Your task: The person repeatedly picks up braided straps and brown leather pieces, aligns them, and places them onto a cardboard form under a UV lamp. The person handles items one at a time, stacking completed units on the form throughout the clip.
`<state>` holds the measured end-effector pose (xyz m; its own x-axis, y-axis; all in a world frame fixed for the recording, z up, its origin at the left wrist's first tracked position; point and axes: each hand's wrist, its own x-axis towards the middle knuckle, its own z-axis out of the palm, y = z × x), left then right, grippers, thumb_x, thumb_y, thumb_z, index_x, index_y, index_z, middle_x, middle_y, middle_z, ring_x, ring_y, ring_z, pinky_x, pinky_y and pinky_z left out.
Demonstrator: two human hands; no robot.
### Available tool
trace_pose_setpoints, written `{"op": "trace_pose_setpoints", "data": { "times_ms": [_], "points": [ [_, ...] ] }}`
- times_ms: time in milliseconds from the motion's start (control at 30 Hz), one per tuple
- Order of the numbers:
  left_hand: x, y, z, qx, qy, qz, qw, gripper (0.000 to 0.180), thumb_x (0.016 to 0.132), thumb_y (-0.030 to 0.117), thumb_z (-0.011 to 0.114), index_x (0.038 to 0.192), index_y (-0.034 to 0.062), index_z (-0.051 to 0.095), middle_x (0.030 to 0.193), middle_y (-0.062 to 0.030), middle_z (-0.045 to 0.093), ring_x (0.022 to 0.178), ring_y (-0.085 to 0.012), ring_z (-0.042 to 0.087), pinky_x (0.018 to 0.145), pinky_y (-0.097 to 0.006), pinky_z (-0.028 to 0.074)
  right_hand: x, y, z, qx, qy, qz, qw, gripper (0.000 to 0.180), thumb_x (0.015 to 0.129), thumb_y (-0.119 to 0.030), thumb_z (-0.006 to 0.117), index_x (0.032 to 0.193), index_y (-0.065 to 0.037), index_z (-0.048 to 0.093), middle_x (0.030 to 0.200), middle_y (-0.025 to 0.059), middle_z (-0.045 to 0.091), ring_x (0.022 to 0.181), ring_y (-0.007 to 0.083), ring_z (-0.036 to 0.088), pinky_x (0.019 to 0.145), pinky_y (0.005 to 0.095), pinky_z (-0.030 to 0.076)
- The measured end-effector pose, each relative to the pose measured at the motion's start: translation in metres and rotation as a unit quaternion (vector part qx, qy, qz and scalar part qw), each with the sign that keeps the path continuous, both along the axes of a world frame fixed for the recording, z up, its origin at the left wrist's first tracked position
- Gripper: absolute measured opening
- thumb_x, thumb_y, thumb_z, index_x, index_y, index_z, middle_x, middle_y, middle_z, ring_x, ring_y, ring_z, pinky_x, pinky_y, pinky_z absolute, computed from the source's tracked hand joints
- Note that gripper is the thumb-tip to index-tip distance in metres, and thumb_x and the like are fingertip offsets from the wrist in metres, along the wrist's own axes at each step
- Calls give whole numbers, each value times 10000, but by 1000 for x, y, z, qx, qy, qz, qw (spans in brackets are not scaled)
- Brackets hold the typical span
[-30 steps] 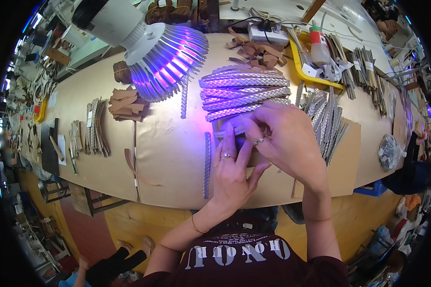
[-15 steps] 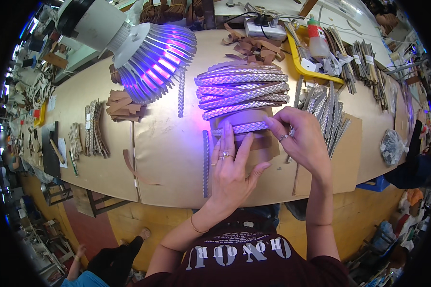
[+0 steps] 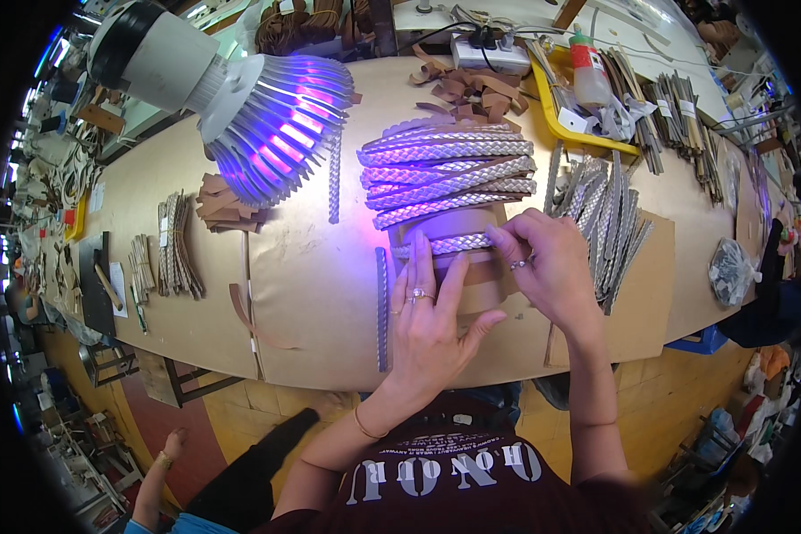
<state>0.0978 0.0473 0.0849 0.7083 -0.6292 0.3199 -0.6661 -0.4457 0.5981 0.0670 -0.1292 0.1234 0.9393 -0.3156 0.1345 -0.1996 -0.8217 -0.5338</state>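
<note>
A short silver braided strap [image 3: 465,242] lies crosswise over a tan sheet or block [image 3: 485,289], whose exact form is partly covered. My left hand [image 3: 429,325] rests flat with its fingers spread, the fingertips pressing on the strap's left part. At the strap's right end, my right hand [image 3: 556,276] is closed in a pinch of thumb and fingers. Just beyond both hands is a stack of silver braided straps with brown backing [image 3: 454,173]. A single narrow braid [image 3: 382,307] lies left of my left hand.
A large lamp [image 3: 271,133] with glowing purple-pink fins hangs over the table's left. To the right lie loose grey braids [image 3: 601,218] on cardboard [image 3: 645,303]. Brown scraps [image 3: 481,89] and a yellow tray [image 3: 547,102] with a bottle [image 3: 589,76] stand behind. A person's arm [image 3: 156,485] shows lower left.
My right hand has shifted slightly left and down along the strap's end, still pinched. My left hand stays nearly in place. The other person at lower left has moved.
</note>
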Motion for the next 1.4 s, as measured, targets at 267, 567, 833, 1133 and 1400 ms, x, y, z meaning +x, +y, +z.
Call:
{"op": "trace_pose_setpoints", "data": {
  "times_ms": [267,567,833,1133,1400],
  "points": [
    [4,-5,9,62,-54,20,996,783,834,584,635,1377,35,510,1379,-362,428,1169,-444,538,1004,-497,403,-1,12,-6,-105,20,-42,993,241,910,-269,653,771,-75,620,686,85,600,601,298,552,641,397,386],
    [3,-7,13,122,-114,25,986,767,851,608,585,1377,53,519,1346,-355,464,1143,-430,555,998,-483,415,-8,26,-30,243,5,-174,954,242,978,-265,586,950,-26,600,756,67,649,656,201,612,615,311,471],
    [4,7,17,106,-56,13,993,716,886,596,552,1385,84,512,1403,-305,436,1240,-402,489,1072,-538,306,-10,25,-25,449,-53,-131,882,173,920,-164,691,932,4,653,767,-22,608,701,42,521,630,201,426],
    [16,33,14,-39,-178,59,981,765,902,550,571,1484,96,369,1546,-270,244,1443,-420,225,1144,-594,85,9,-10,13,592,-105,-41,798,196,927,-207,678,903,-13,681,713,-41,584,630,39,459,594,190,346],
    [73,-26,20,22,-37,-33,999,903,917,579,515,1531,6,183,1585,-269,114,1477,-434,66,1151,-611,18,38,-41,-3,467,-106,-137,867,229,926,-252,688,856,-39,646,680,-58,528,584,19,424,524,179,311]
  ]
}}
